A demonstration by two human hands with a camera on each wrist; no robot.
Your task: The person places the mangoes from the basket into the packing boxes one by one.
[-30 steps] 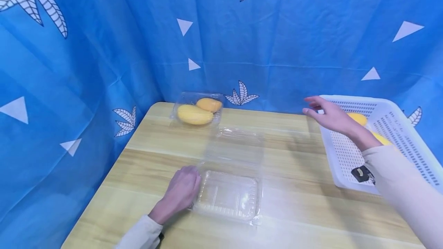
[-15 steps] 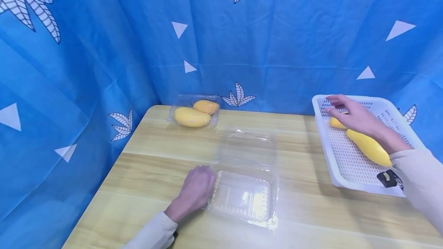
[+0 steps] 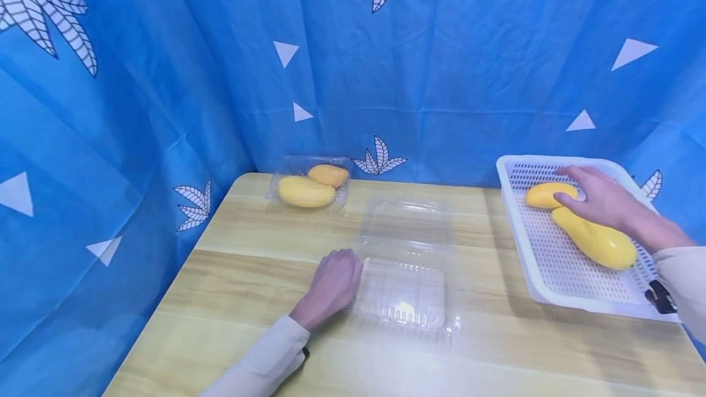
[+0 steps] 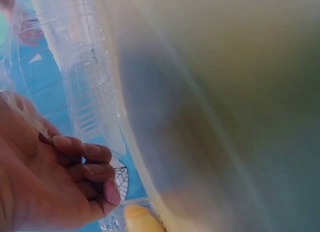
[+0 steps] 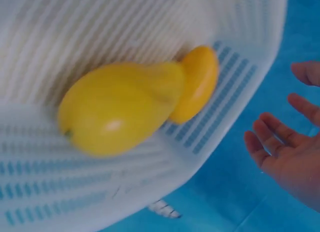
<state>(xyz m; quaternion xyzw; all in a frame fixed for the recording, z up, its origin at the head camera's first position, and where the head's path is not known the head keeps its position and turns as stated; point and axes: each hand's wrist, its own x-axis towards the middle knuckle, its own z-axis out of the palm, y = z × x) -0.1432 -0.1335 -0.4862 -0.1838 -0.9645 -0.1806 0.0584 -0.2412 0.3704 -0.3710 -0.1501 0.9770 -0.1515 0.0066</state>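
My left hand (image 3: 333, 280) is at the left side of an opened clear plastic clamshell box (image 3: 402, 293) on the table. In the left wrist view its curled fingers and thumb pinch the edge of the box (image 4: 90, 81). My right hand (image 3: 603, 201) hovers over a white perforated basket (image 3: 524, 265), fingers loosely spread and holding nothing. Beneath it lie a smaller orange-yellow fruit (image 3: 540, 195), mango-like, and a large yellow fruit (image 3: 601, 242) with a narrow neck. The right wrist view shows that hand (image 5: 292, 152) apart from both fruits (image 5: 117, 109).
Another clear plastic box (image 3: 278, 192) stands at the back left with a long yellow fruit (image 3: 306, 192) and an orange-yellow one (image 3: 328, 174) inside. A blue printed curtain (image 3: 469, 48) hangs behind and left of the wooden table (image 3: 248, 287).
My right hand has moved right, from the basket's left rim to above the fruits inside. My left hand has shifted right and slightly away with the opened box. The view has turned a little.
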